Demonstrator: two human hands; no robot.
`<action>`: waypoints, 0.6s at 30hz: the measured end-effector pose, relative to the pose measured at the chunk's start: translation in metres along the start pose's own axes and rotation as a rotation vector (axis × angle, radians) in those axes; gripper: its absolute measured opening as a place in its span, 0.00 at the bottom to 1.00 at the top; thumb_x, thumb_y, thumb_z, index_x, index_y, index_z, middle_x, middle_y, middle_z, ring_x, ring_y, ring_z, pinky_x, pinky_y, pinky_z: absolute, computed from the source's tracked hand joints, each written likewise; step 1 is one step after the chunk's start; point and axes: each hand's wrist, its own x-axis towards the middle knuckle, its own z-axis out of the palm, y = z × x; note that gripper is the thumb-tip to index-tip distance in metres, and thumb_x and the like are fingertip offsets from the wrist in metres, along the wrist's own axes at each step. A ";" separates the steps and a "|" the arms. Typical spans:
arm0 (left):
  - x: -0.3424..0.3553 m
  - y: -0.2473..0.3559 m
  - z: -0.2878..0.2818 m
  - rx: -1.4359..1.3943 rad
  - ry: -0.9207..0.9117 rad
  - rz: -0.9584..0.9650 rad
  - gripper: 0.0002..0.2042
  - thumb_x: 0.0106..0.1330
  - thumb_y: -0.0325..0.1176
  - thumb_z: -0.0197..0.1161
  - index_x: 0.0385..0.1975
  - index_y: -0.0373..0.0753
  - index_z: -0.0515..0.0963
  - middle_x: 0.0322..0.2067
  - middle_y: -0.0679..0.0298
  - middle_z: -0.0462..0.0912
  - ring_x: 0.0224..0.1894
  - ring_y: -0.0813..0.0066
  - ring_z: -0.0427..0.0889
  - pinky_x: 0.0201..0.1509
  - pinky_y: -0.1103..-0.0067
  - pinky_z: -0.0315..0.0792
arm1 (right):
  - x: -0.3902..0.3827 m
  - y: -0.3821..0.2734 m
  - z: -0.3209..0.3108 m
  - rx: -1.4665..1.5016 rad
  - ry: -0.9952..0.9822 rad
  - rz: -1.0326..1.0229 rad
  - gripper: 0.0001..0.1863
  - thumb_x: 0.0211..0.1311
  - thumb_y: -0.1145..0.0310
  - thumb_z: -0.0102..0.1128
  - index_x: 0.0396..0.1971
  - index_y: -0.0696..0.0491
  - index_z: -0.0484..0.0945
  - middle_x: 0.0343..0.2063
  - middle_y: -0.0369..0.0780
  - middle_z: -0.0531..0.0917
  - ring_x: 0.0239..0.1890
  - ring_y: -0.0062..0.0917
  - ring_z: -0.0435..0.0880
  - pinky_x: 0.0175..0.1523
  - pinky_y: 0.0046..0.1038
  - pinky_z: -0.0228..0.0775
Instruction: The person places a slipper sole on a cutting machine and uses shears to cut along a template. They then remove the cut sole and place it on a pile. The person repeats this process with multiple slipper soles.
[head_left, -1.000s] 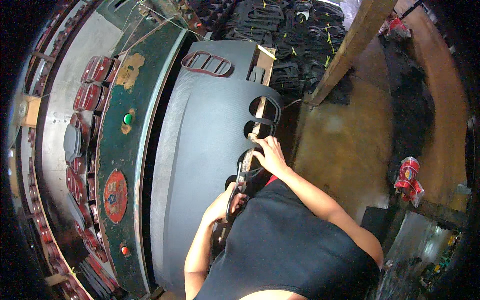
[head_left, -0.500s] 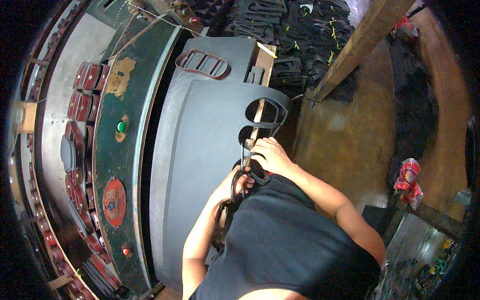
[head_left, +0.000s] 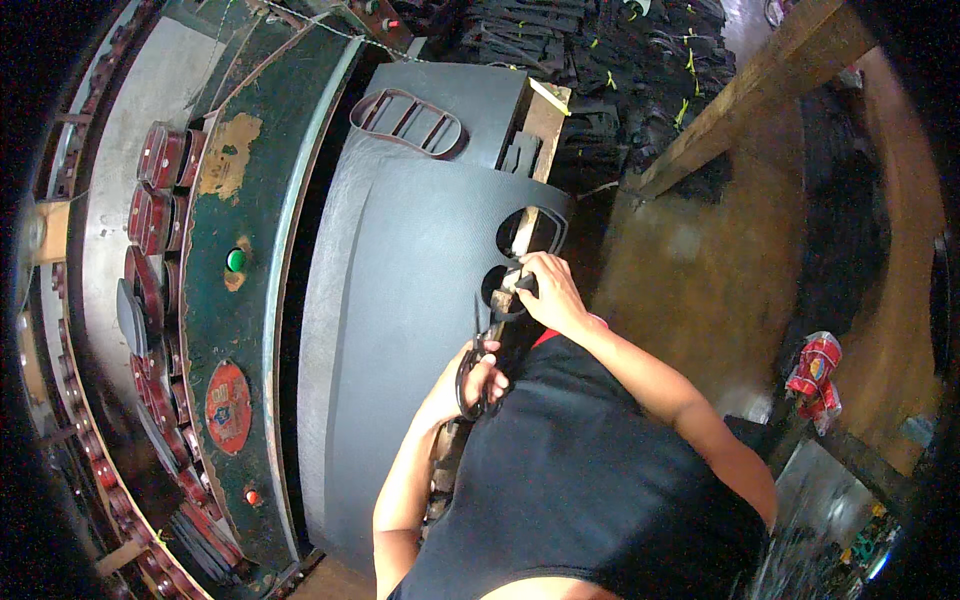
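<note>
A large dark grey rubber sheet (head_left: 400, 330) lies spread over the surface, its right edge carrying two sole-shaped cutouts (head_left: 530, 232) over a wooden support (head_left: 535, 130), with a ribbed sole pattern (head_left: 408, 122) raised near the far edge. To the left runs a curved green machine panel (head_left: 245, 300) with a green button (head_left: 235, 260) and rows of red moulds (head_left: 150, 200).

The work in hand looks like trimming the sheet along its right edge. To do it well, the sheet wants to be kept taut near the cut, the blades following the outline in short bites, and the fingers kept clear of the blade line.

The right hand (head_left: 545, 290) is closed around the rim of the nearer cutout, pinching the rubber at the right edge of the sheet. The left hand (head_left: 480, 378) is curled through the loops of black scissors (head_left: 478, 360), whose blades point up toward the right hand. Whether the blades stand apart or together I cannot tell. A red packet (head_left: 815, 375) lies on the floor, well apart.
</note>
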 end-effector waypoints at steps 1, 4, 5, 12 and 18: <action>0.005 0.001 0.000 -0.010 -0.053 0.026 0.18 0.77 0.33 0.48 0.63 0.36 0.62 0.33 0.60 0.82 0.30 0.77 0.81 0.33 0.78 0.76 | 0.004 0.001 -0.001 -0.009 -0.012 0.009 0.16 0.48 0.77 0.67 0.36 0.54 0.71 0.41 0.43 0.78 0.50 0.40 0.77 0.58 0.41 0.64; 0.024 0.008 0.001 0.005 -0.164 -0.012 0.19 0.76 0.31 0.45 0.65 0.36 0.60 0.45 0.57 0.80 0.40 0.75 0.82 0.39 0.77 0.78 | 0.014 -0.001 -0.010 0.076 -0.023 0.026 0.14 0.48 0.76 0.67 0.32 0.53 0.71 0.31 0.39 0.77 0.41 0.37 0.79 0.52 0.39 0.66; 0.031 0.011 0.002 -0.010 -0.189 -0.040 0.19 0.76 0.31 0.45 0.65 0.37 0.59 0.45 0.57 0.80 0.41 0.74 0.82 0.40 0.77 0.78 | 0.017 -0.002 -0.015 0.120 -0.030 0.049 0.13 0.48 0.77 0.67 0.30 0.53 0.70 0.28 0.38 0.77 0.38 0.36 0.79 0.50 0.38 0.67; 0.084 0.042 0.005 -0.114 -0.100 -0.038 0.19 0.76 0.32 0.40 0.65 0.37 0.60 0.43 0.53 0.82 0.41 0.70 0.84 0.40 0.74 0.80 | 0.034 0.001 -0.037 0.263 -0.095 -0.049 0.12 0.47 0.79 0.65 0.30 0.54 0.72 0.25 0.37 0.76 0.32 0.35 0.79 0.44 0.36 0.69; 0.086 0.050 0.020 0.209 0.016 0.036 0.17 0.77 0.35 0.46 0.60 0.36 0.65 0.20 0.62 0.79 0.17 0.75 0.77 0.22 0.78 0.73 | 0.047 0.026 -0.039 0.350 -0.191 -0.008 0.13 0.50 0.75 0.69 0.33 0.54 0.73 0.34 0.42 0.78 0.41 0.39 0.80 0.52 0.37 0.71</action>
